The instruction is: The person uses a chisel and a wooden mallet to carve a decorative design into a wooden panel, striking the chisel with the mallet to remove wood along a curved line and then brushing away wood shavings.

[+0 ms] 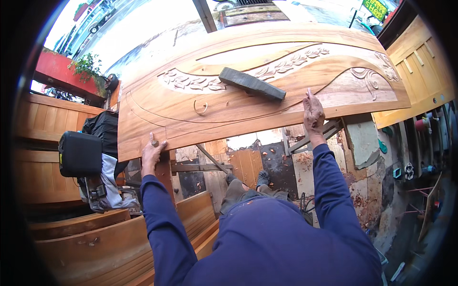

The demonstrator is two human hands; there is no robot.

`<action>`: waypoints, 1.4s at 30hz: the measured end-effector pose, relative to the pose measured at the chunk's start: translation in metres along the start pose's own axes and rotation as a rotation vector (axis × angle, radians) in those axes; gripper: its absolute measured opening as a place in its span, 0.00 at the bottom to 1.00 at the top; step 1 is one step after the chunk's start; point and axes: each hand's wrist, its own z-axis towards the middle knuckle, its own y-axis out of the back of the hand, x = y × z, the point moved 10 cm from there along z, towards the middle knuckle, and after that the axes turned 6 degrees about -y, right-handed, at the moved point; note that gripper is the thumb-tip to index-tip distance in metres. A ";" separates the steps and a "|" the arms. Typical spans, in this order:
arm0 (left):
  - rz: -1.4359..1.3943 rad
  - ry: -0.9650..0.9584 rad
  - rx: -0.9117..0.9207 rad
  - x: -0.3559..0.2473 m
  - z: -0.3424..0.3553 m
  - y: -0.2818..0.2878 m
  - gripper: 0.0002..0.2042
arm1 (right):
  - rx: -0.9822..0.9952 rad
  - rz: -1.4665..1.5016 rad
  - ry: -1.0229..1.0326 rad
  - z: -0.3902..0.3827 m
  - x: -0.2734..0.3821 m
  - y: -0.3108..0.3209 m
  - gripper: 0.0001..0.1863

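Note:
A large carved wooden panel [267, 107] lies tilted across the view in front of me. Leaf carving runs along a pale curved band, and a scroll is cut near its right end. My left hand [152, 155] rests at the near left corner, thumb and a finger spread over the wood; a small dark round spot shows between them. Further right, my right hand [313, 114] lies over the near edge with its fingers stretched out onto the surface. A dark grey rectangular block [252, 84] sits on the panel's middle, apart from both hands.
Curled wood shavings [201, 107] lie on the panel. Wooden trestle supports [315, 138] stand beneath. At left are a black case [80, 154] and stacked wooden doors [47, 176]. Another wooden door [420, 66] leans at right, near hanging tools. Planks [124, 245] lie by my left arm.

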 end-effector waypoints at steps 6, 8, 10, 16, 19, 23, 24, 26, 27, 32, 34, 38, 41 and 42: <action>-0.034 -0.001 -0.047 0.021 0.012 0.001 0.53 | -0.109 -0.317 0.164 -0.010 0.029 -0.020 0.23; 0.028 0.012 -0.047 0.016 0.014 0.000 0.55 | -0.114 -0.313 0.186 -0.011 0.023 -0.021 0.23; 0.046 -0.001 -0.066 0.024 0.016 0.007 0.56 | -0.096 -0.310 0.189 -0.014 0.026 -0.023 0.23; -0.020 0.044 -0.080 0.025 0.008 0.005 0.55 | -0.056 -0.317 0.170 -0.014 0.023 -0.024 0.22; 0.016 0.029 -0.138 0.021 -0.001 0.007 0.54 | -0.044 -0.312 0.170 -0.015 0.022 -0.026 0.22; 0.001 0.042 -0.196 0.014 -0.016 0.010 0.48 | -0.010 -0.329 0.167 -0.012 0.029 -0.025 0.22; -0.001 0.035 -0.219 0.013 -0.020 0.010 0.46 | 0.018 -0.338 0.148 -0.011 0.027 -0.028 0.22; -0.016 0.037 -0.220 0.006 -0.019 0.010 0.45 | 0.035 -0.381 0.168 -0.006 0.019 -0.028 0.20; -0.017 0.041 -0.214 0.007 -0.019 0.009 0.45 | 0.057 -0.365 0.186 0.000 0.016 -0.030 0.19; 0.024 0.021 -0.153 0.015 -0.011 0.007 0.47 | 0.239 -0.459 -0.194 0.050 -0.025 -0.043 0.20; 0.027 0.026 -0.121 0.007 -0.008 0.010 0.49 | 0.043 -0.607 0.063 0.051 -0.014 -0.039 0.28; 0.039 0.066 -0.031 0.017 -0.002 0.010 0.56 | 0.074 -0.774 0.032 0.048 -0.019 -0.054 0.40; 0.032 0.077 0.009 0.016 0.004 0.012 0.58 | 0.158 -0.702 -0.173 0.052 -0.055 -0.056 0.39; 0.030 0.073 0.022 0.016 0.006 0.012 0.59 | 0.212 -0.734 -0.196 0.051 -0.063 -0.059 0.41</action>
